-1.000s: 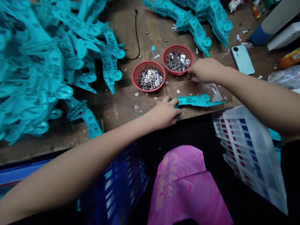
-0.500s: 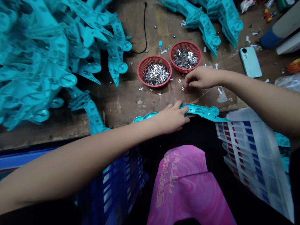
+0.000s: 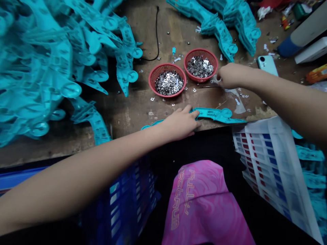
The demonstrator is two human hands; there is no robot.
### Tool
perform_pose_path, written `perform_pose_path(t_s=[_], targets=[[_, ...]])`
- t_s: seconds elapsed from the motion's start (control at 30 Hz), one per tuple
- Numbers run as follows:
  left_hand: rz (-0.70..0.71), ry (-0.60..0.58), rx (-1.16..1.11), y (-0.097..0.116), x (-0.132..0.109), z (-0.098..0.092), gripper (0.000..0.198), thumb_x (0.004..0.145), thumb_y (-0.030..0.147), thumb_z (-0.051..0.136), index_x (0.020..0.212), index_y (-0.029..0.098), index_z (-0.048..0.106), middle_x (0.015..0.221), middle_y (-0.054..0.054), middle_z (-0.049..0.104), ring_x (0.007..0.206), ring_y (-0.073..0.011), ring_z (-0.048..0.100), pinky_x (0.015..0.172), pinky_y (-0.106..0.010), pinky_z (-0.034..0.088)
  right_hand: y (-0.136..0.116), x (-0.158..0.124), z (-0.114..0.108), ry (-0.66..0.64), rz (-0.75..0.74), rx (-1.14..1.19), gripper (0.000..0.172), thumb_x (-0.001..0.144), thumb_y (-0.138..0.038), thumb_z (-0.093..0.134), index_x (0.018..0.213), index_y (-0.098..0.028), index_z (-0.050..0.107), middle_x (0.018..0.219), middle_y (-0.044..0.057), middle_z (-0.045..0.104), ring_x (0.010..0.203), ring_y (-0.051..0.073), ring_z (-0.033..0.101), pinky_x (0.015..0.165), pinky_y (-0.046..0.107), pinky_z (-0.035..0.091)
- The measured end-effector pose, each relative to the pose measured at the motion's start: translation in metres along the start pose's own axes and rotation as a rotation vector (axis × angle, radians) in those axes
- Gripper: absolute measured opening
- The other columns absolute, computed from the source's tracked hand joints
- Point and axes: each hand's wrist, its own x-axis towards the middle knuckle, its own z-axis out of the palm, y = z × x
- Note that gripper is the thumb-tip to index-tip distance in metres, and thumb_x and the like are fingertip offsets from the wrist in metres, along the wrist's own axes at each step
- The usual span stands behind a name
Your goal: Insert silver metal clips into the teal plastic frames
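My left hand [image 3: 181, 123] lies on a long teal plastic part [image 3: 217, 115] at the front edge of the wooden bench [image 3: 133, 109], fingers curled over it. My right hand [image 3: 228, 76] is farther back, just right of the right red basket [image 3: 201, 64] of small shiny metal pieces, its fingers pinched together on the bench; what they hold is hidden. A second red basket [image 3: 167, 81] of metal pieces stands to the left of the first. Loose metal pieces lie scattered around both baskets.
A big heap of teal plastic parts [image 3: 51, 64] fills the left of the bench, another stack [image 3: 222, 23] lies at the back. A pale phone [image 3: 267, 64] and a black cable [image 3: 156, 34] are on the bench. Blue crate [image 3: 127, 204] lower left, white crate [image 3: 270, 163] lower right.
My right hand moved from the bench in front of the baskets back and right to beside the right basket. My left hand stayed on the teal part.
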Motion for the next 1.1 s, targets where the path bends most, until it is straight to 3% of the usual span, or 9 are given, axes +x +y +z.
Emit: perform_pose_path(t_s=[0.13, 0.27, 0.4, 0.5, 0.57, 0.67, 0.8, 0.93, 1.1], targets=[[-0.073, 0.031, 0.065, -0.009, -0.003, -0.005, 0.032, 0.126, 0.034, 0.077, 0.153, 0.026, 0.093, 0.166, -0.020, 0.079, 0.166, -0.0488, 0.066, 0.121, -0.053, 0.063, -0.012, 0.014, 0.013, -0.034, 0.039, 0.002, 0.024, 0.105, -0.032, 0.101, 0.112, -0.013, 0.090, 0.114, 0.022, 0.091, 0.130, 0.044, 0.080, 0.127, 0.061, 0.064], [-0.064, 0.067, 0.069, -0.011, -0.006, -0.008, 0.033, 0.128, 0.036, 0.076, 0.155, 0.023, 0.090, 0.171, -0.021, 0.080, 0.170, -0.0438, 0.070, 0.128, -0.052, 0.064, -0.018, 0.015, 0.016, 0.005, 0.095, -0.004, 0.028, 0.110, -0.031, 0.091, 0.124, -0.007, 0.095, 0.115, 0.021, 0.092, 0.122, 0.038, 0.084, 0.118, 0.051, 0.067], [-0.077, 0.076, 0.013, -0.014, -0.005, -0.001, 0.069, 0.123, 0.038, 0.084, 0.188, 0.022, 0.068, 0.206, -0.021, 0.055, 0.191, -0.0416, 0.056, 0.143, -0.051, 0.061, -0.009, 0.019, 0.015, -0.023, 0.036, -0.094, 0.025, 0.112, -0.027, 0.083, 0.122, -0.011, 0.098, 0.107, 0.018, 0.092, 0.119, 0.038, 0.085, 0.114, 0.049, 0.066], [-0.099, 0.029, -0.017, -0.020, -0.005, 0.004, 0.084, 0.122, 0.037, 0.085, 0.199, 0.021, 0.056, 0.209, -0.019, 0.050, 0.196, -0.0395, 0.050, 0.152, -0.051, 0.056, -0.001, 0.022, 0.005, -0.100, -0.020, -0.185, 0.026, 0.113, -0.033, 0.082, 0.119, -0.014, 0.098, 0.108, 0.022, 0.093, 0.121, 0.045, 0.085, 0.114, 0.054, 0.066], [-0.095, 0.049, -0.017, -0.025, -0.006, 0.001, 0.080, 0.122, 0.037, 0.084, 0.196, 0.018, 0.061, 0.206, -0.020, 0.055, 0.196, -0.0397, 0.051, 0.155, -0.051, 0.053, 0.002, 0.019, -0.008, -0.100, -0.024, -0.189, 0.030, 0.115, -0.036, 0.080, 0.120, -0.012, 0.097, 0.111, 0.026, 0.092, 0.126, 0.049, 0.083, 0.117, 0.056, 0.063], [-0.102, 0.138, -0.023, -0.036, -0.005, -0.011, 0.059, 0.124, 0.039, 0.078, 0.178, 0.018, 0.078, 0.194, -0.019, 0.070, 0.184, -0.0397, 0.064, 0.151, -0.052, 0.056, -0.004, 0.003, -0.032, -0.063, 0.002, -0.184, 0.032, 0.119, -0.042, 0.077, 0.119, -0.015, 0.095, 0.112, 0.027, 0.091, 0.129, 0.054, 0.082, 0.120, 0.061, 0.061], [-0.257, 0.350, -0.126, -0.061, -0.008, -0.023, 0.048, 0.126, 0.032, 0.058, 0.157, 0.024, 0.093, 0.167, -0.016, 0.087, 0.162, -0.0402, 0.076, 0.137, -0.058, 0.063, -0.028, -0.023, -0.049, -0.167, -0.033, -0.093, 0.032, 0.120, -0.049, 0.082, 0.104, -0.023, 0.092, 0.095, 0.019, 0.089, 0.111, 0.047, 0.087, 0.113, 0.060, 0.066], [-0.457, 0.459, -0.186, -0.095, -0.008, -0.003, 0.053, 0.127, 0.044, 0.053, 0.157, 0.037, 0.095, 0.153, -0.011, 0.092, 0.159, -0.0415, 0.074, 0.134, -0.061, 0.061, -0.049, -0.030, -0.035, -0.384, -0.155, 0.100, 0.042, 0.110, -0.068, 0.094, 0.107, -0.027, 0.096, 0.089, 0.009, 0.089, 0.096, 0.036, 0.089, 0.098, 0.051, 0.073], [-0.522, 0.385, -0.220, -0.118, 0.004, 0.027, 0.059, 0.124, 0.063, 0.055, 0.164, 0.038, 0.091, 0.151, -0.012, 0.092, 0.151, -0.0448, 0.078, 0.131, -0.066, 0.061, -0.059, -0.023, -0.014, -0.566, -0.106, 0.216, 0.039, 0.100, -0.065, 0.105, 0.107, -0.027, 0.099, 0.097, 0.008, 0.092, 0.097, 0.035, 0.093, 0.095, 0.051, 0.078]])
